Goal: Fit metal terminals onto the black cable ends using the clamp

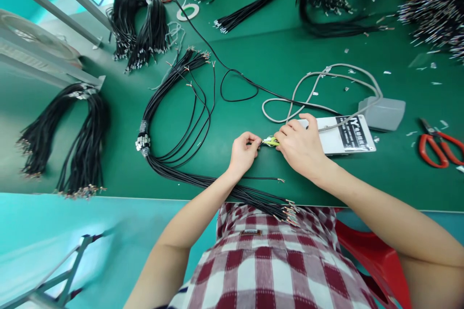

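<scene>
As the two hands met over the green table (290, 53), the right hand (300, 147) pinched a small yellow-green clip (270, 141), while the left hand (243, 152), fingers curled, closed on a thin black wire (203, 128), apparently steadying its end; bundled cables (174, 164) lay just beside them.
</scene>
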Available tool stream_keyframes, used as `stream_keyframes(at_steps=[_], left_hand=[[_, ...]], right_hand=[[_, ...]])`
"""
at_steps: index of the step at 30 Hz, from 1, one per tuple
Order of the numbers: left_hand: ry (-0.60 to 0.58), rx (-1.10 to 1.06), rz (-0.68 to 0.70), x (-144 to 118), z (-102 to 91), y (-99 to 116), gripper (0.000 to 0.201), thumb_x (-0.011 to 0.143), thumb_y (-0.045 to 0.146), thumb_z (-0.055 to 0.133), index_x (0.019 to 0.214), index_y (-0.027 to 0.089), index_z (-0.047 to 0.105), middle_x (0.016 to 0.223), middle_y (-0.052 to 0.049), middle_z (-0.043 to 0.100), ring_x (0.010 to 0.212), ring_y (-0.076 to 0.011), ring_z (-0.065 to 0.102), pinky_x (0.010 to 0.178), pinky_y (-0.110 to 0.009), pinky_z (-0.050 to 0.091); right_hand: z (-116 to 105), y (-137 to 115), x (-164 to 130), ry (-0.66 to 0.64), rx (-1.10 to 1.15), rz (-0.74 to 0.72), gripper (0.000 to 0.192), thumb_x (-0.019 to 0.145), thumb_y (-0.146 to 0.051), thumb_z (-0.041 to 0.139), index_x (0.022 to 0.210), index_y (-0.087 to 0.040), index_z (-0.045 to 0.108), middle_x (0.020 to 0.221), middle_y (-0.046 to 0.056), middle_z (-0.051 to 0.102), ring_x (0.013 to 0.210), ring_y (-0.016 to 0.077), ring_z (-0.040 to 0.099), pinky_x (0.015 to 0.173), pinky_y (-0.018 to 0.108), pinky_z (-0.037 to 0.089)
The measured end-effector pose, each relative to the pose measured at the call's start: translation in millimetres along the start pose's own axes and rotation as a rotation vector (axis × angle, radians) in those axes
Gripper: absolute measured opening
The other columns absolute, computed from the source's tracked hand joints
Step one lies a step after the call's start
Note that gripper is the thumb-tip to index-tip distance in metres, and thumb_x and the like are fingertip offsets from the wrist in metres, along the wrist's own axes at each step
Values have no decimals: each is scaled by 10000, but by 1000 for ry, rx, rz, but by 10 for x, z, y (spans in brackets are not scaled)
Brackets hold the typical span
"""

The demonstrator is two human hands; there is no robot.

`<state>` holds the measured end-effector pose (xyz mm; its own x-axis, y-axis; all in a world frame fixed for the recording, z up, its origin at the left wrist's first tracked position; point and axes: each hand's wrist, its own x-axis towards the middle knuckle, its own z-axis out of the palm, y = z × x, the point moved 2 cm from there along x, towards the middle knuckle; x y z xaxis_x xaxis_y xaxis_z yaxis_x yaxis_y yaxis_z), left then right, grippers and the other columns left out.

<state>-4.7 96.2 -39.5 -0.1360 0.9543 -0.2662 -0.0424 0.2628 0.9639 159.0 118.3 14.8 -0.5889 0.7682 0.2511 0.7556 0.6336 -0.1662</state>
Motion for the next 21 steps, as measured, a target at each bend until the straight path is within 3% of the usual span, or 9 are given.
stream_keyframes(at_steps=[3,6,8,10,14,21], left_hand=[[0,36,11,7,-12,-6,179,779,258,714,740,138,586,594,47,541,372,-19,399,364,-155,252],[-16,55,16,8,-25,-11,165,784,256,696,742,140,587,600,46,543,378,-21,409,366,-152,266],[-25,58,10,5,-31,-17,155,785,254,686,746,141,588,609,42,550,381,-24,417,366,-151,271],[-32,58,5,2,-32,-21,155,782,256,687,747,142,587,614,40,555,381,-25,420,365,-151,271],[-25,49,3,10,-32,-8,158,776,258,688,745,143,585,611,41,555,375,-23,415,362,-152,263],[37,67,14,-14,-104,-6,167,766,267,693,744,142,584,608,43,554,373,-27,424,366,-164,270]], right_hand=[[-123,9,-103,0,-111,-35,74,892,-203,642,962,-199,669,1008,87,730,1038,298,583,1056,577,276],[-279,113,-404,187,-77,15,210,909,-248,663,1116,-216,639,1161,57,739,1088,276,611,1043,533,318],[-341,190,-683,383,-52,106,183,886,-204,692,1057,-227,632,1138,47,755,1065,259,637,999,480,379],[-325,225,-937,477,-17,195,169,865,-152,700,986,-233,614,1120,46,765,1046,250,652,971,456,411],[-147,166,-1164,429,-7,198,197,850,-126,708,944,-246,583,1179,38,755,1117,262,646,970,453,423],[29,232,-1141,474,-123,148,241,820,-145,746,951,-260,580,1098,1,782,1049,269,686,1010,490,388]])
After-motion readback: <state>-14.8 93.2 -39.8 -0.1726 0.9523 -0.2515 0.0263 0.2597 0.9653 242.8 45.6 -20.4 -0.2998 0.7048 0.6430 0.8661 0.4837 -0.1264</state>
